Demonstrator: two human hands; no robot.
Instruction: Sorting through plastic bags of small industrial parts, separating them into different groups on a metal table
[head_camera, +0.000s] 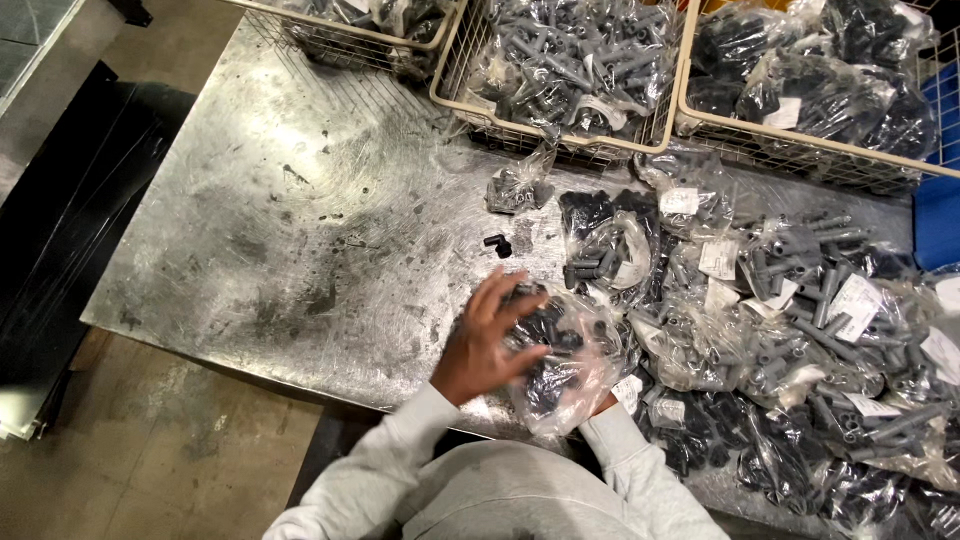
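Tabletop (300, 200): left half carries nothing but a loose fitting (497, 243) near the centre. Just behind and right of it, a small bag (518, 188). Along the far edge, three wire baskets side by side: left basket (345, 30), middle basket (450, 85), right basket (800, 140), each with bagged parts in it. Right half of tabletop: pile of bags (790, 330), overlapping, reaching to the near edge. At the near edge, left of the pile, one bag of fittings (565, 365) between the hands: left hand (480, 345) on its left side, right hand (603, 405) under it, mostly hidden.
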